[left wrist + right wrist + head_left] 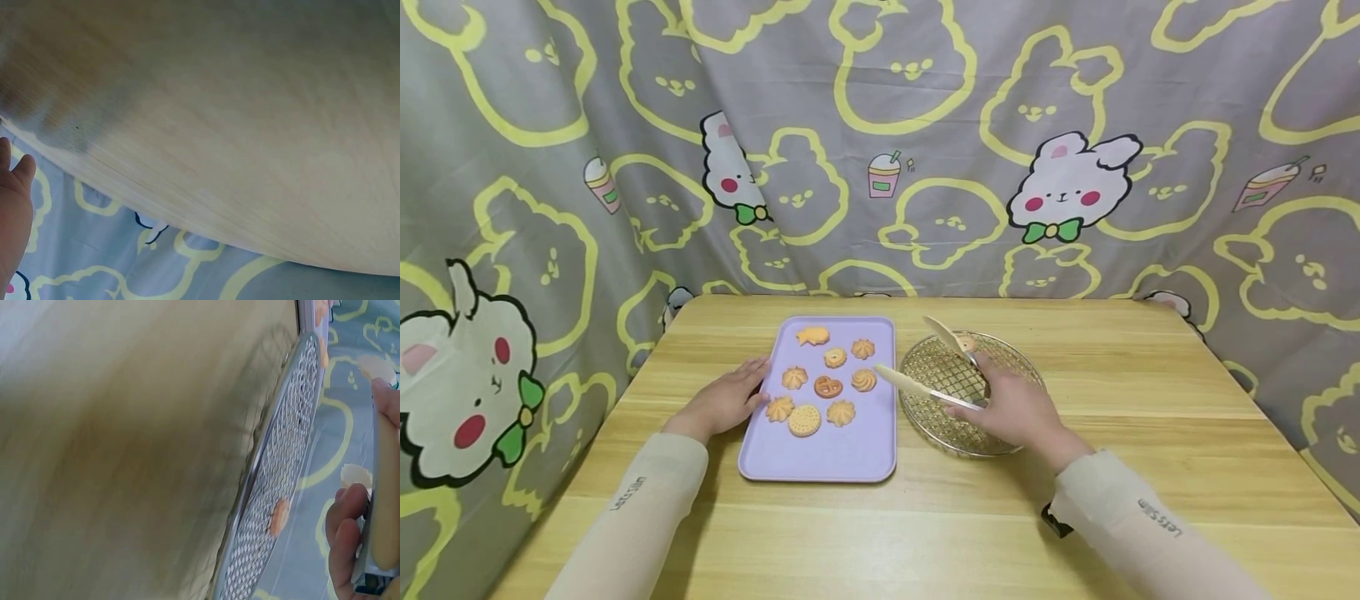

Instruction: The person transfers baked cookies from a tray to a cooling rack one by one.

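Observation:
My right hand (1018, 408) grips a pair of tongs (951, 398) with cream tips and metal arms, spread apart and holding nothing. They hang over a round wire rack (925, 421), the lower tip reaching past the right rim of a lilac tray (816, 460). On the tray lie several biscuits, among them a fish-shaped one (812, 335), a pretzel (828, 387), a swirl (864, 380) and a round dotted one (805, 421). One biscuit (279, 517) sits on the rack. My left hand (730, 402) rests at the tray's left edge, fingers extended.
The wooden table (1120, 375) runs back to a grey curtain (805, 92) printed with yellow outlines and white cartoon animals. Curtain also hangs along both sides. Tray and rack stand side by side, close together.

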`<state>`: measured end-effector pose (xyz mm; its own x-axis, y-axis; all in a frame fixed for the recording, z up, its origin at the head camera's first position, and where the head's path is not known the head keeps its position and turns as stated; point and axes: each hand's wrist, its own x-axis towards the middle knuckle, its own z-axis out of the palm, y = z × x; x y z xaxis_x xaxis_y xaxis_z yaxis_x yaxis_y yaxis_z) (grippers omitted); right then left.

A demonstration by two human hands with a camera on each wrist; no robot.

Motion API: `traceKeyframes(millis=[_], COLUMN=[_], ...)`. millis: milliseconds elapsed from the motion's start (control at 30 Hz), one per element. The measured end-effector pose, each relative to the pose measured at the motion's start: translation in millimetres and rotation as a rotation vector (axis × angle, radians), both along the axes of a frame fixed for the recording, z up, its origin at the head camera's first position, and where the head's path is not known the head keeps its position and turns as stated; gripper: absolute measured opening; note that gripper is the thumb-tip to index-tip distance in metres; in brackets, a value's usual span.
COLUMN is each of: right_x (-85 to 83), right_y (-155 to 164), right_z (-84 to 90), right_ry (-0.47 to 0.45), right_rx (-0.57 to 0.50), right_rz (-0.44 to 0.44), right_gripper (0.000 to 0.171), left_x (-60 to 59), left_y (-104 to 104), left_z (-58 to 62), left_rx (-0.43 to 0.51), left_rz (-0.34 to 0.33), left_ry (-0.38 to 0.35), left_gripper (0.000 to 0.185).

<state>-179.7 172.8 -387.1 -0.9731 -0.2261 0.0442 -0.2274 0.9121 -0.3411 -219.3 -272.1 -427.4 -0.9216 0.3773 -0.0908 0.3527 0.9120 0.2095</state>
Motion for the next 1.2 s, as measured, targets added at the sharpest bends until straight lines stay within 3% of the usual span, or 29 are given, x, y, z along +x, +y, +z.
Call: traceKeyframes(millis=[700,1200], right_x=[19.0,25.8], right_y=[-40.4,-50.8], right_z=[-7.3,-10.2], right_ry=[-0.021,0.007], right_rx=[-0.004,0.067], right_rz=[0.119,0.228], right_gripper=[0.102,0.097], left_x=[0.7,0.0], left_y=[1.0,0.3], left_z=[0.5,-0.7], left_rx=[0.011,0.008], left_rz=[0.001,-0.002], left_ry=[0.005,-0.002], left_gripper=[0.061,0.061])
